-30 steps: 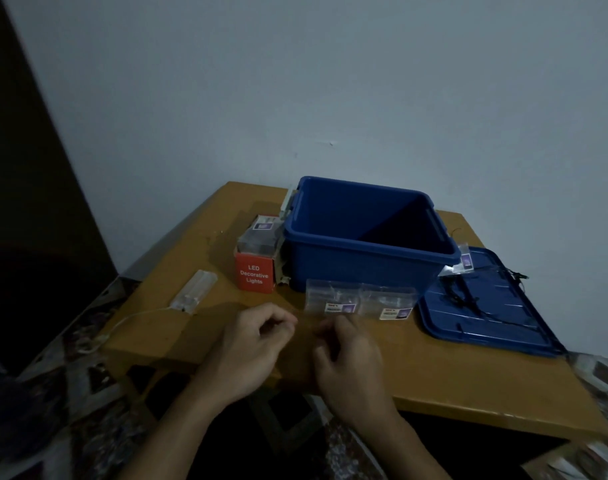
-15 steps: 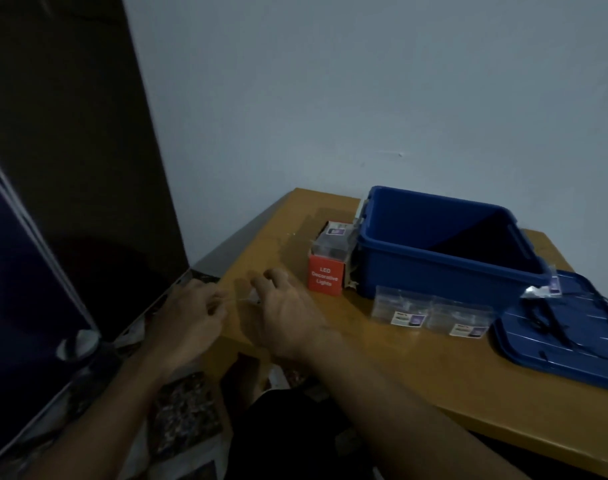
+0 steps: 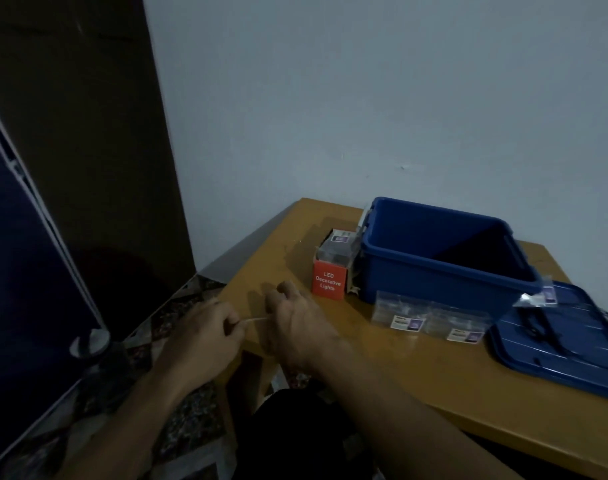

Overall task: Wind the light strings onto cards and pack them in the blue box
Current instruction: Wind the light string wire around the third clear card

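Observation:
A thin pale light string (image 3: 254,319) runs taut between my two hands at the table's left front corner. My left hand (image 3: 205,336) pinches one end of it. My right hand (image 3: 292,323) has its fingers curled round the other end. The open blue box (image 3: 441,251) stands farther right on the wooden table (image 3: 416,372). Two clear packets (image 3: 430,318) with labels lie in front of the box. The room is dim, and I cannot make out a card.
A red carton marked LED Decorative Lights (image 3: 328,280) stands left of the box, a clear packet on top. The blue lid (image 3: 565,341) lies at the right with a black cord and a small clear bag on it. A dark panel (image 3: 25,271) leans at the left.
My view swung left, so the table now sits on the right. Both hands moved from the table's front middle to its left corner and took hold of the string.

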The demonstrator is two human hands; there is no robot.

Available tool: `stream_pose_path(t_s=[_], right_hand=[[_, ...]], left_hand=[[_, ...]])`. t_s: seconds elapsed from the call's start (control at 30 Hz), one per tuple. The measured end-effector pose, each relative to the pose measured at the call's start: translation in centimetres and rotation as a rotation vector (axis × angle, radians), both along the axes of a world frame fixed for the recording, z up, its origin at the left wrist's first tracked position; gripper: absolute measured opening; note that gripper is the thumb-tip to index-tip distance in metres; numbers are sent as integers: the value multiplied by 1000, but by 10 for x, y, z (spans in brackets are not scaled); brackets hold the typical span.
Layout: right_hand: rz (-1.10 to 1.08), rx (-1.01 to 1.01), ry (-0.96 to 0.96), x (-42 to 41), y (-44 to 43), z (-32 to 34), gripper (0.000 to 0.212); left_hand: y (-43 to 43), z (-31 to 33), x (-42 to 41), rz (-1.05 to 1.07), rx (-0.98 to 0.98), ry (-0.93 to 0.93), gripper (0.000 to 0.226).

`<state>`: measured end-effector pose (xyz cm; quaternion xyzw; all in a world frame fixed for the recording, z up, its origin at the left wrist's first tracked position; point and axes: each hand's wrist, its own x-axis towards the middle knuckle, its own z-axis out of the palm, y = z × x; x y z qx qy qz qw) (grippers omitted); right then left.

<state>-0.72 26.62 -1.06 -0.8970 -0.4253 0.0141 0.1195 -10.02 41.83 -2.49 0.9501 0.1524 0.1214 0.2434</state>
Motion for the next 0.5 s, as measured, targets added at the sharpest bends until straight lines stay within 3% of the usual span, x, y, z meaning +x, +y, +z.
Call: stream_pose_path(t_s=[0.13, 0.33, 0.5], right_hand=[[-55, 108, 114, -9, -30, -1, 38], [-76, 434, -5, -29, -92, 8, 16], [-157, 679, -41, -51, -148, 43, 14]], left_hand=[[-29, 24, -13, -9, -131, -84, 30], [-73, 60, -20, -132, -495, -145, 28], [-120, 82, -26, -245, -732, -126, 25]])
